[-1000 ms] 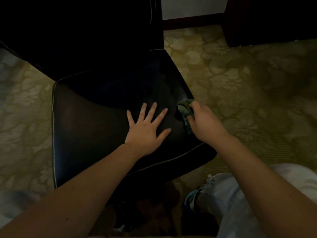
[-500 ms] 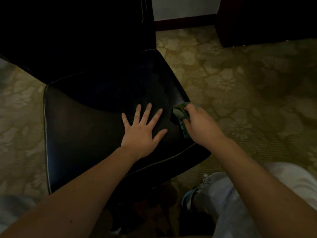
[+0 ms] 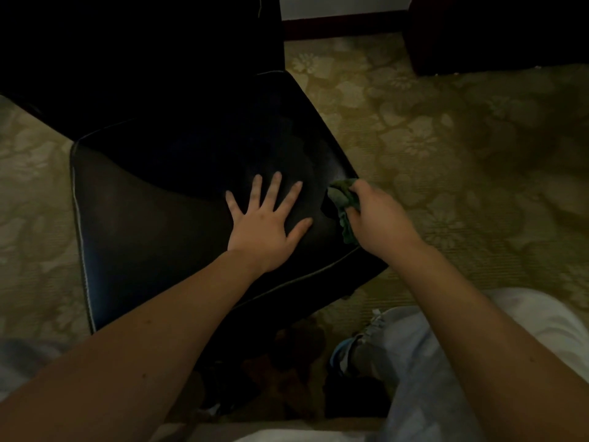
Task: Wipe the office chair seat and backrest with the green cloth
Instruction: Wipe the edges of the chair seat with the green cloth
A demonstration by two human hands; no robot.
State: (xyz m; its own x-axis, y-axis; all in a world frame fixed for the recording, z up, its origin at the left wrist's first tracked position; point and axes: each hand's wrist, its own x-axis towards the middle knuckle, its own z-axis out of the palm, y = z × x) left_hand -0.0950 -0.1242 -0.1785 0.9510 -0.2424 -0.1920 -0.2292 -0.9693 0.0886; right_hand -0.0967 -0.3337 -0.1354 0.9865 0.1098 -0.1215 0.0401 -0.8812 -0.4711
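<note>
The black leather chair seat [image 3: 153,224] with pale piping fills the middle of the view; its dark backrest [image 3: 143,52] rises at the top left, mostly lost in shadow. My left hand [image 3: 264,224] lies flat on the seat, fingers spread. My right hand [image 3: 376,215] grips the bunched green cloth [image 3: 342,202] and holds it against the seat's right edge.
Patterned beige carpet [image 3: 446,138] surrounds the chair. A dark piece of furniture [image 3: 494,30] stands at the top right, a white wall with dark skirting [image 3: 344,23] behind. My legs in light trousers and a shoe [image 3: 357,349] are at the bottom right.
The view has shifted slightly. Both hands stay at nearly the same places on the seat; the right hand with the cloth has barely moved along the right edge.
</note>
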